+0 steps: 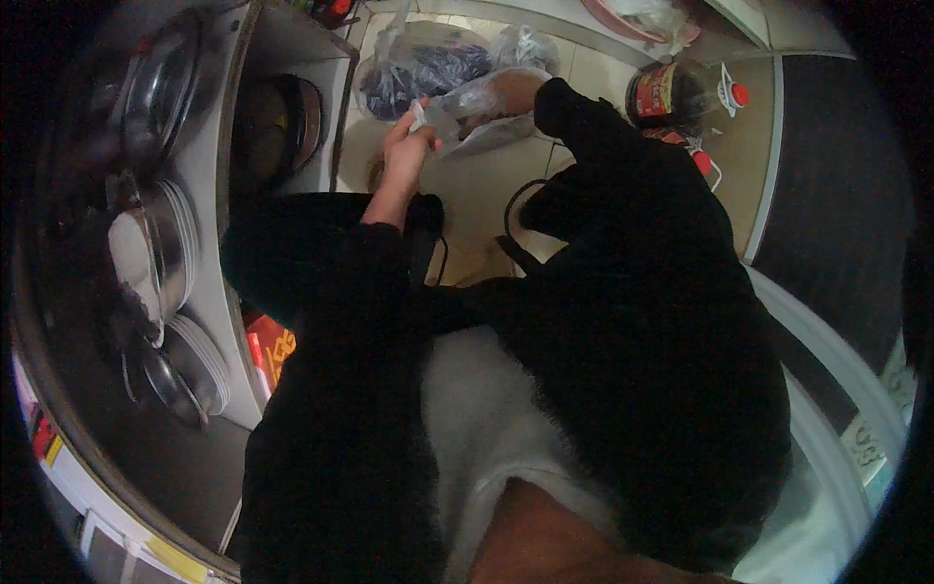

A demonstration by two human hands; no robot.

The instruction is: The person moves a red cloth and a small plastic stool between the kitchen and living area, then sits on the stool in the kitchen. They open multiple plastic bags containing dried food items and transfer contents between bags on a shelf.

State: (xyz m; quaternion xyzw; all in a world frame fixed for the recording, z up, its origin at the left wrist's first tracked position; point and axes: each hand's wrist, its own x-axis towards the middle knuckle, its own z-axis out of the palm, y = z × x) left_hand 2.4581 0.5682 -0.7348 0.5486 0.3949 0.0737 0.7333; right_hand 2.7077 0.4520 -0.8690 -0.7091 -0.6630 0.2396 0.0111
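Bag (496, 128): While its left end is bunched in the left hand (407, 148), the rest of this clear bag lies on the floor, stretching right toward the other arm; something brownish shows through it.
Left hand: back upward, fingers closed, pinching a fold of the bag between thumb and fingers; the bare wrist comes out of a black sleeve (375, 258).
Right sleeve (608, 136): black, its end against or just over the bag's right end. The right hand cannot be made out there, so I cannot tell whether it is spread or closed.
Other bags: just behind the held bag, a clear one with dark purple contents (428, 83) at the left and a smaller whitish one (525, 49) at the right.
Floor (467, 200): pale tiles, seen between the dark-clad legs.
Bottles: to the right of the sleeve's end, a large bottle (671, 95) of dark liquid with a red cap lies on its side; nearer, a second red cap (702, 163) shows.
Basin (608, 19): pink, at the top, with clear plastic in it.
Shelves: at the left, plates (182, 243) standing on edge, and a dark pan (309, 117) in a compartment.
Packet (277, 348): red and orange, beside the shelves.
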